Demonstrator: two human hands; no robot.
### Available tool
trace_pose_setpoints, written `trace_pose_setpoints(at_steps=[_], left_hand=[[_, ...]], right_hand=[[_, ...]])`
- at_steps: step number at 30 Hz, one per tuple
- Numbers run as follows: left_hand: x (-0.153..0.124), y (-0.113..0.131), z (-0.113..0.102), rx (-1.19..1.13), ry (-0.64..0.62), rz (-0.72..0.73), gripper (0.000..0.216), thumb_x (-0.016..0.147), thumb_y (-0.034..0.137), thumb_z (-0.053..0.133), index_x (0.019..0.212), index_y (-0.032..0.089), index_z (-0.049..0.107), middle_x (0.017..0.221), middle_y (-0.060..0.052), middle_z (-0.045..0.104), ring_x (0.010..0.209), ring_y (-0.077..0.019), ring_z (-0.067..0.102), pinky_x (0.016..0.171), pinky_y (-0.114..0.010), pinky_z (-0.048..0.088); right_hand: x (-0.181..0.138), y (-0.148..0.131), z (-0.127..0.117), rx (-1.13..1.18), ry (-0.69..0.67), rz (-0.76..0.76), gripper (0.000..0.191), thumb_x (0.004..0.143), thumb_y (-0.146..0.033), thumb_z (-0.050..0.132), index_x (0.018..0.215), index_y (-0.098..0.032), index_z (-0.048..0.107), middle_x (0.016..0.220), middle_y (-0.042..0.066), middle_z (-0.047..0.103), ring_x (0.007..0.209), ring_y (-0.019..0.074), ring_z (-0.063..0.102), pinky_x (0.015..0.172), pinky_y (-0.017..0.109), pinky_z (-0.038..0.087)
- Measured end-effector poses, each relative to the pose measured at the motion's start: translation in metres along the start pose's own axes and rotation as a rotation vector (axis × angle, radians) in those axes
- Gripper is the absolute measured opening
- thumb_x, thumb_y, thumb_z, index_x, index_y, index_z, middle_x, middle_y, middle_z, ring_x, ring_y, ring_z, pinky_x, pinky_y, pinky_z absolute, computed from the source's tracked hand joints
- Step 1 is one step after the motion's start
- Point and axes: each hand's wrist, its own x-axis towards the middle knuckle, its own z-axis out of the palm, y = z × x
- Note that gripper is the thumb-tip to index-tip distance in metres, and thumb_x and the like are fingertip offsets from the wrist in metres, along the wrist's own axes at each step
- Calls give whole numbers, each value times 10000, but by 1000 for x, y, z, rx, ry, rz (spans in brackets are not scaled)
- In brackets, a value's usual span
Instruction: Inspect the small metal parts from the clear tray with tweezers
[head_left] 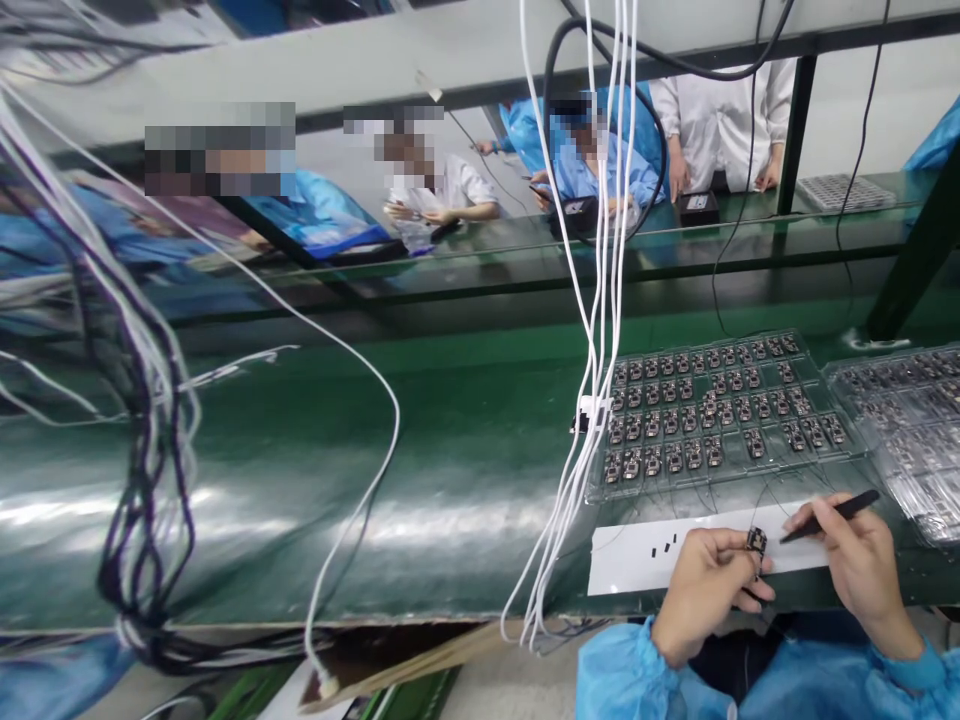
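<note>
Here, left hand (706, 585): a small black circuit module (756, 541) is pinched between thumb and fingers, over the long white strip (631, 562).
Right hand (864, 562): a slim black pointed tool (858, 504) is gripped, fingers closed around it.

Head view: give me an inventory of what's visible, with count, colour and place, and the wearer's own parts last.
Workbench: one, green, across the middle
Clear trays: two, transparent, on the bench at right
Tray boards: dozens, dark, in the trays
White strip: one, white, on the bench's near edge
Small pieces: three, black, on the strip
Small board: one, mostly black, in the left hand
Slim tool: one, black, in the right hand
Cables: many, white or black, hanging and lying across
Co-workers: at least five, blue or white clothing, behind
Sleeves: two, blue, bottom right
Left hand: one, bare, over the strip
Right hand: one, bare, further right
</note>
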Motion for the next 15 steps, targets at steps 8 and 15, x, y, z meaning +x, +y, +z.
trace_pose_setpoints(at_steps=[8, 15], left_hand=[[0, -1, -6, -30, -79, 49, 260, 622, 232, 602, 804, 63, 679, 738, -93, 677, 497, -101, 603, 421, -141, 424], [-5, 10, -13, 35, -181, 158, 239, 697, 253, 616, 841, 79, 691, 709, -64, 660, 513, -94, 600, 445, -141, 423]], right_hand=[[2, -16, 4, -349, -344, 225, 403, 779, -513, 595, 650, -132, 606, 412, -33, 497, 302, 64, 382, 320, 175, 235], [-4, -23, 26, -519, -452, 155, 406, 728, -538, 599, 655, -139, 588, 508, -11, 564, 321, 57, 362, 326, 190, 225]])
